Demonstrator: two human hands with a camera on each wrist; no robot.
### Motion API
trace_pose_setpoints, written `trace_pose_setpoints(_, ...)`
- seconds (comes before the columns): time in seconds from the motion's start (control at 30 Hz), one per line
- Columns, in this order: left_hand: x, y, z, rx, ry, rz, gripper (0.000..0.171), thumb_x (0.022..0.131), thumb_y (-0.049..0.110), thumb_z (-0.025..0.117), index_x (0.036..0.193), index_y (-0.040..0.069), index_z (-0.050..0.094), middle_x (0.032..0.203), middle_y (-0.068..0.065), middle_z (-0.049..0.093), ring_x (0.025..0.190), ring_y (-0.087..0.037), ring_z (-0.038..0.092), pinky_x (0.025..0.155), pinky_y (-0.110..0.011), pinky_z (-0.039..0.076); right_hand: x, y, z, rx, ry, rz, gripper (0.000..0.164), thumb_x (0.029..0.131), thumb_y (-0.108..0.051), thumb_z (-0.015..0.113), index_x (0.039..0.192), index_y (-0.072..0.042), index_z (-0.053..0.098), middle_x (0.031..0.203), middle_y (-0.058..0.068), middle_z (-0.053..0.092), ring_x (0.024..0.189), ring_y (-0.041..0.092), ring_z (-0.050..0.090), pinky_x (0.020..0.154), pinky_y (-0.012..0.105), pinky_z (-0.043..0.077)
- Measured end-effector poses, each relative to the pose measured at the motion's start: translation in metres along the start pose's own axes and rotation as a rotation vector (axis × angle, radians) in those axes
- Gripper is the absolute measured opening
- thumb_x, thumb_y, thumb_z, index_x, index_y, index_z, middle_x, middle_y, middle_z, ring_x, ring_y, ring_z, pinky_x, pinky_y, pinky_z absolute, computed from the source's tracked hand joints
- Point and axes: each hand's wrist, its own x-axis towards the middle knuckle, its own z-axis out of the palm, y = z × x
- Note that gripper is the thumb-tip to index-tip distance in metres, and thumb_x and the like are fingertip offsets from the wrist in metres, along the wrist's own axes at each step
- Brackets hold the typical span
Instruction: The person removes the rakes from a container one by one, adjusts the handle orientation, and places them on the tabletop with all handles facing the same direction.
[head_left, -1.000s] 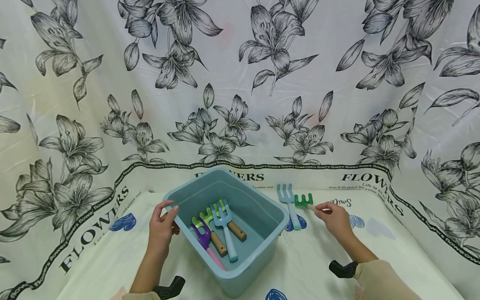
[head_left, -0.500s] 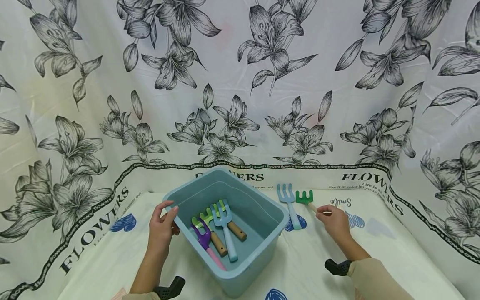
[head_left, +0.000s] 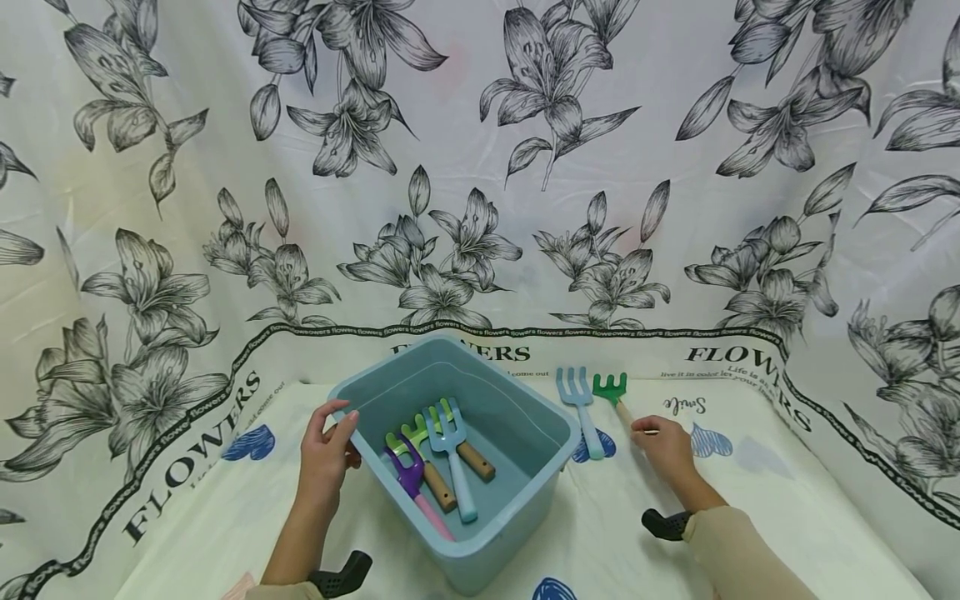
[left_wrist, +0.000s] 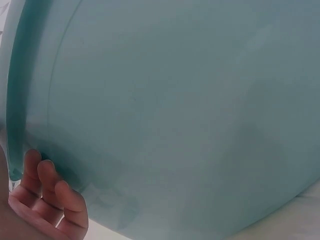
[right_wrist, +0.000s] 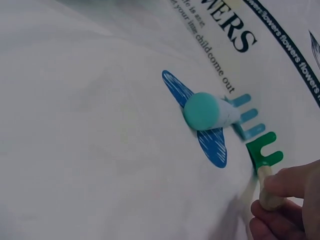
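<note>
My left hand [head_left: 324, 457] grips the left rim of a blue-grey plastic bin [head_left: 517, 533]; in the left wrist view its curled fingers [left_wrist: 70, 200] lie against the outer wall under the lip. On the right, my right hand [head_left: 666, 450] pinches the wooden handle of a small green hand rake [head_left: 611, 388] between thumb and fingers. The rake's toothed head points away from me. Just left of it, a light-blue garden fork [head_left: 576, 392] lies on the cloth. In the right wrist view, that fork's turquoise handle end [right_wrist: 201, 111] faces the camera.
Inside the bin are a purple fork [head_left: 410, 477] with a pink handle, another light-blue fork [head_left: 454, 454], and lime-green rakes [head_left: 416, 429] with wooden handles [head_left: 441, 490]. A flower-printed curtain [head_left: 480, 167] hangs at the back and sides. Patterned cloth [head_left: 615, 533] covers the table.
My right hand has shifted slightly toward me, and the green rake has turned so its handle slants more steeply toward me. The left hand and bin stay in place.
</note>
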Motion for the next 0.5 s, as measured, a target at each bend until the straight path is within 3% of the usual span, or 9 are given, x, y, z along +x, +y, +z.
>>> trace_pose_setpoints(0.17, -0.0003, 0.0003, 0.0006, 0.004, 0.007, -0.002, 0.045, 0.096, 0.044, 0.058, 0.134, 0.024, 0.044, 0.079, -0.003, 0.064, 0.064, -0.015, 0.056, 0.062, -0.026, 0.049, 0.0043, 0.0016, 0.0012, -0.003, -0.04, 0.037, 0.016, 0.088, -0.005, 0.062, 0.102, 0.0, 0.069, 0.103, 0.017, 0.065, 0.083, 0.026, 0.056, 0.062, 0.03, 0.045)
trace_pose_setpoints(0.5, -0.0001, 0.0016, 0.001, 0.009, 0.0, -0.016, 0.046, 0.097, 0.044, 0.057, 0.136, 0.024, 0.042, 0.076, 0.002, 0.063, 0.064, -0.016, 0.055, 0.063, -0.026, 0.049, 0.0107, 0.0011, 0.006, -0.028, -0.079, 0.045, 0.014, 0.086, -0.004, 0.064, 0.099, -0.002, 0.069, 0.1, 0.014, 0.065, 0.083, 0.027, 0.055, 0.065, 0.033, 0.042)
